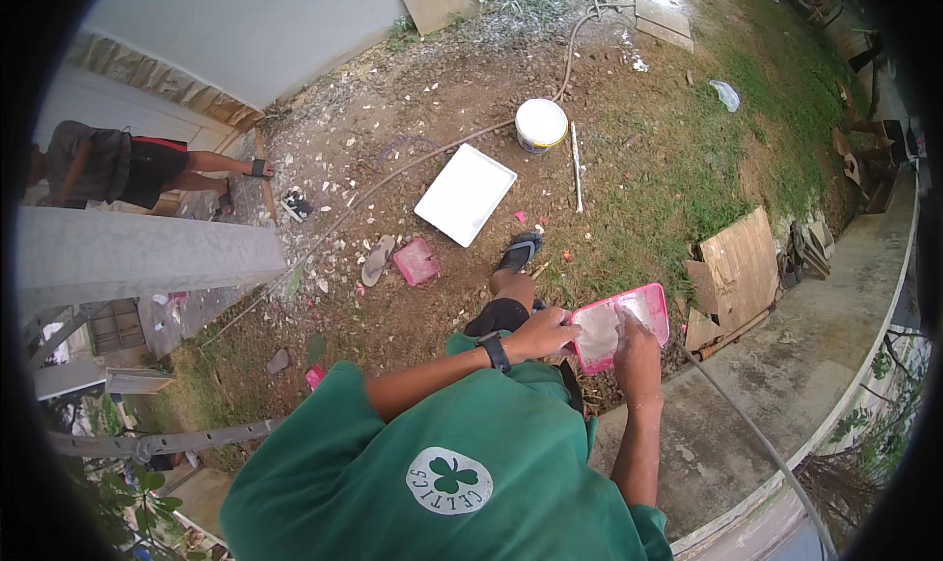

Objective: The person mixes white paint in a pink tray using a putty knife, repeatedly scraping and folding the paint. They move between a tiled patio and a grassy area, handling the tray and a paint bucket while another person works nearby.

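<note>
A shallow pink plastic tray [656, 306] is held up in front of my body at the right. Greyish-white paste or powder [594, 337] covers much of its inside. My left hand [543, 335], with a dark watch on the wrist, is closed on the tray's left edge. Over the tray's middle is my right hand [637, 355], its whitened fingers drawn together and reaching down to the paste. Whatever those fingers may hold is too small or hidden to make out.
On the ground ahead are a white rectangular tray [466, 196], a white bucket [541, 126], a white-stained stick [577, 168], a hose [432, 152] and a pink piece [416, 262]. Wooden boards [737, 271] lie right, beside a concrete ledge [786, 364]. Another person [147, 168] stands left.
</note>
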A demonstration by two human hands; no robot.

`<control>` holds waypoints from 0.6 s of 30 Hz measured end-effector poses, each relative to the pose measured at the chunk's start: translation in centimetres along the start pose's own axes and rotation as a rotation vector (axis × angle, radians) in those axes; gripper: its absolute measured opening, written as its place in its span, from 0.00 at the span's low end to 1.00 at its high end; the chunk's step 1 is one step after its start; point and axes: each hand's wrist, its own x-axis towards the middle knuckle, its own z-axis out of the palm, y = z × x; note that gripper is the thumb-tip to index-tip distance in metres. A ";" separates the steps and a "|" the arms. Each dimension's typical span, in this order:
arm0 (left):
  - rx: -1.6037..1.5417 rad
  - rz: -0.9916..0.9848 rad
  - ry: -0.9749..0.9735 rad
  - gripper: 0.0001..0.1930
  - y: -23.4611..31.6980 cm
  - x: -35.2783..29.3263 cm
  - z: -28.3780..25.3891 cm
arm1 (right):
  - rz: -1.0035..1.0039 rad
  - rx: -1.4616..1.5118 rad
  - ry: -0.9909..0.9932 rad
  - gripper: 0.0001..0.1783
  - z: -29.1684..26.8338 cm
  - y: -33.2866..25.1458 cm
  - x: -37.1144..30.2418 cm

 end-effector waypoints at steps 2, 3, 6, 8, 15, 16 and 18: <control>0.082 0.006 0.041 0.19 -0.1 -0.1 0.2 | 0.000 -0.054 0.022 0.23 0.0 -0.1 0.2; 0.088 -0.010 0.061 0.19 -0.1 -0.2 0.3 | 0.008 -0.004 0.019 0.23 0.1 -0.2 0.2; 0.165 -0.021 0.128 0.19 -0.1 -0.3 0.3 | -0.025 -0.006 -0.063 0.20 1.2 -1.0 0.1; 0.239 -0.021 0.155 0.19 0.0 -0.3 0.2 | -0.033 -0.010 -0.110 0.16 2.1 -1.8 -0.1; 0.097 -0.026 0.157 0.20 0.2 -0.6 0.3 | -0.113 -0.011 -0.145 0.09 2.6 -2.6 0.5; 0.112 -0.002 0.157 0.20 0.2 -0.5 0.3 | -0.092 0.015 -0.154 0.09 2.3 -2.5 0.7; 0.150 0.028 0.153 0.19 0.2 -0.3 0.3 | -0.048 0.044 -0.151 0.09 1.8 -2.2 1.0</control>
